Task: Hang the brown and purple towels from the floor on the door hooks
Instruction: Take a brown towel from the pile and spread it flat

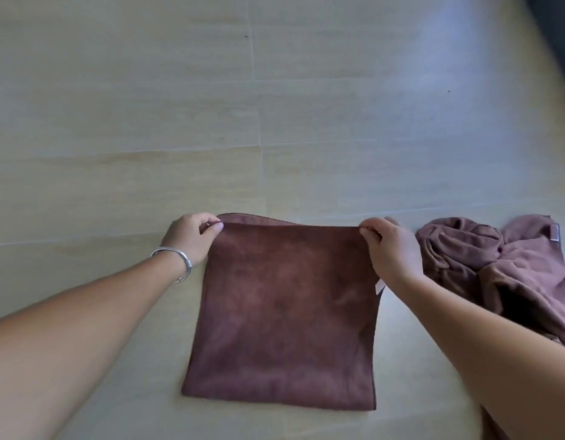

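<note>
Both hands, left and right, pinch the brown towel corners; a loose pinch could drop one.

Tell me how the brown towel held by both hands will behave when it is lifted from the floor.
Probably floppy: the brown towel is folded soft cloth, so it should sag between the left hand and right hand. Likely light, since pinching fingers suffice. Its layers may fall open; the crumpled towel nearby shows the limpness.

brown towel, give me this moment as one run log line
left hand: pinches far-left corner | right hand: pinches far-right corner | brown towel: folded flat on floor | second towel: crumpled, right
</note>
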`<state>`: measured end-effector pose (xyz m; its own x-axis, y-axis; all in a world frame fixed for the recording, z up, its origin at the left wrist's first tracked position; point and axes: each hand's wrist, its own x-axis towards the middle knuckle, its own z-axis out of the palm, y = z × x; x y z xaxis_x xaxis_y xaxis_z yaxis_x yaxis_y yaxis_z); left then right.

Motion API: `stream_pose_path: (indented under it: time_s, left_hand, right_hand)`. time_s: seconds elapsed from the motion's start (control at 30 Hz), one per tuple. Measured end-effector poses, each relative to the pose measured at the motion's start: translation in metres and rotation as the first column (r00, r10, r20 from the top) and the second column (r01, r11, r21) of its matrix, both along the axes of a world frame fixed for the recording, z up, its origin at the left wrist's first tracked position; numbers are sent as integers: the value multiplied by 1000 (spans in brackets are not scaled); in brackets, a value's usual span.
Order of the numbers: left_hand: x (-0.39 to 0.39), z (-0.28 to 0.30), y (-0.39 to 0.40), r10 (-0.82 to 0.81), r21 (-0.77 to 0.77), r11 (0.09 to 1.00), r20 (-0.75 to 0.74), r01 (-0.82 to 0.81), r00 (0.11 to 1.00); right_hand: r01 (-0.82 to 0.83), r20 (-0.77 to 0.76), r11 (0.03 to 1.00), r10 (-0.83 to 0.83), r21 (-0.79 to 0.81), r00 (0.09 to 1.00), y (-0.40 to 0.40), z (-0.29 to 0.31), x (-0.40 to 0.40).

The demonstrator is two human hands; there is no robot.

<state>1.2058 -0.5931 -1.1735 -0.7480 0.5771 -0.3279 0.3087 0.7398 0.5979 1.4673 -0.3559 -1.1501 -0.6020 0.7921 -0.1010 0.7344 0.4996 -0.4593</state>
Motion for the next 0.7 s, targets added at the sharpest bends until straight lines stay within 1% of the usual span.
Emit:
stream_pose_path:
  time_s: [0.1, 0.17, 0.2, 0.23, 0.27, 0.3, 0.33, 0.37, 0.4, 0.43, 0.47, 0.5, 0.53, 0.6, 0.7]
  left_hand:
    - [-23, -47, 30, -26, -81, 997, -61, 21, 998]
    - [-30, -71, 43, -47, -150, 988, -140, 25, 989]
    - [-31, -76, 45, -52, -144, 989, -201, 23, 978]
    - [-29, -78, 45, -64, -115, 993, -272, 34, 960]
    - [-24, -76, 42, -89, -72, 995, -353, 68, 931]
    - [-17, -70, 36, -141, -32, 989, -441, 141, 886]
    - [-7, -64, 29, -224, -18, 968, -521, 252, 824]
    - [6, -58, 19, -336, -51, 925, -573, 376, 748]
    - [22, -54, 7, -461, -112, 862, -579, 495, 672]
    - [40, -54, -6, -575, -178, 789, -550, 588, 605]
    - [59, -57, -20, -667, -245, 721, -501, 649, 552]
    - [75, -62, -33, -731, -297, 665, -449, 685, 515]
    - [86, -66, -43, -771, -336, 627, -401, 703, 495]
    - [90, -76, -53, -808, -400, 586, -345, 704, 477]
    - [64, -84, -34, -835, -479, 549, -325, 684, 443]
  right_hand:
    - [-24, 65, 1000, 26, -17, 998, 27, -54, -25]
    - [-87, 204, 994, 72, 66, 976, 33, -86, -35]
    - [-131, 256, 984, 96, 122, 962, 31, -95, -37]
    - [-183, 248, 968, 137, 172, 959, 27, -100, -36]
    - [-255, 200, 942, 213, 216, 956, 21, -100, -33]
    - [-346, 140, 899, 319, 268, 937, 14, -96, -29]
    - [-441, 106, 833, 431, 335, 896, 6, -91, -22]
    - [-530, 119, 754, 530, 388, 840, -2, -86, -13]
    - [-611, 162, 678, 604, 409, 780, -12, -82, -3]
    - [-675, 213, 622, 653, 396, 727, -23, -81, 7]
    - [-727, 265, 593, 682, 347, 682, -35, -82, 18]
    - [-760, 315, 586, 692, 280, 650, -46, -84, 28]
    - [-772, 364, 600, 685, 210, 631, -52, -87, 38]
    - [-767, 469, 636, 654, 85, 594, -48, -92, 50]
    - [-763, 584, 646, 621, -4, 523, -17, -92, 40]
